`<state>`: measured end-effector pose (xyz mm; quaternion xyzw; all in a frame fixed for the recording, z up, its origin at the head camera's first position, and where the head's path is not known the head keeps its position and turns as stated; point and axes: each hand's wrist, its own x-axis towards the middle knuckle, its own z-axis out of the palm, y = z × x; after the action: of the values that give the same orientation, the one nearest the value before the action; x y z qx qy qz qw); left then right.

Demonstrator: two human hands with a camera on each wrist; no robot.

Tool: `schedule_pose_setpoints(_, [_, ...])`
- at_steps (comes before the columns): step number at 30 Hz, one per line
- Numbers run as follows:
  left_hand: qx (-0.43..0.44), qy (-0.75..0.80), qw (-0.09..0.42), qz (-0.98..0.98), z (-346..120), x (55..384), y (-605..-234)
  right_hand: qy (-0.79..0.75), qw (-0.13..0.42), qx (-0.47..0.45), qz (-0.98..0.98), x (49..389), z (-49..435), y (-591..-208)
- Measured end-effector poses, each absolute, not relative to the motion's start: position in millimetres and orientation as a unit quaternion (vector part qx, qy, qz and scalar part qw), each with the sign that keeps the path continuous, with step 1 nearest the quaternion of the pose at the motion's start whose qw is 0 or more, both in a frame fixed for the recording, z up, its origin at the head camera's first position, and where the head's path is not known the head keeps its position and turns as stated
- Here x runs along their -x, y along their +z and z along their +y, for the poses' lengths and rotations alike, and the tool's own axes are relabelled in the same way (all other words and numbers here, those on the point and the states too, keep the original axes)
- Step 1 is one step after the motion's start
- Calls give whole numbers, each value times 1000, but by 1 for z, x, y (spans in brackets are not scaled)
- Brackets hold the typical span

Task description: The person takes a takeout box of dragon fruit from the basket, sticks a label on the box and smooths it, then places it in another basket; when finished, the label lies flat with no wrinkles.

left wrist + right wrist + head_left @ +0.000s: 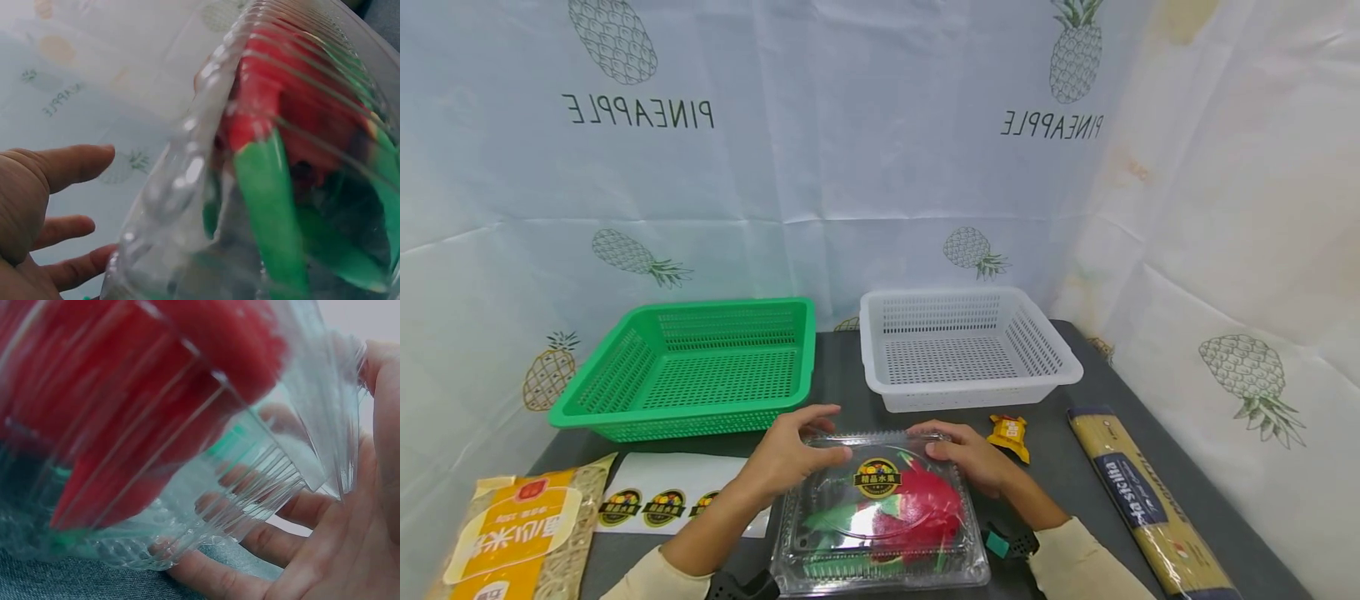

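A clear plastic fruit box with a lid lies in front of me, a round black-and-gold fruit sticker on its top. Inside it shows a red dragon fruit with green tips. My right hand grips the far right corner, thumb on the lid and fingers curled beneath the edge, as the right wrist view shows. Over the far left corner is my left hand; in the left wrist view its fingers are spread and fairly straight beside the box wall.
A green basket and a white basket stand at the back. At left lie a sticker sheet and a yellow-labelled noodle bag. To the right are a small orange packet and a long spaghetti pack.
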<state>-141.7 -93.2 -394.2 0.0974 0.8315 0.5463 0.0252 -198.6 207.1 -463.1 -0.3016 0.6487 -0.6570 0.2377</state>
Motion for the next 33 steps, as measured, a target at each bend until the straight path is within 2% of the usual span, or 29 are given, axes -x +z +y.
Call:
schedule_pose_setpoints(18, [-114, 566, 39, 816, -109, 140, -382, -665, 240, 313, 634, 200, 208, -465])
schedule_pose_setpoints(33, [-156, 578, 9, 801, -130, 138, -374, -663, 239, 321, 632, 199, 209, -465])
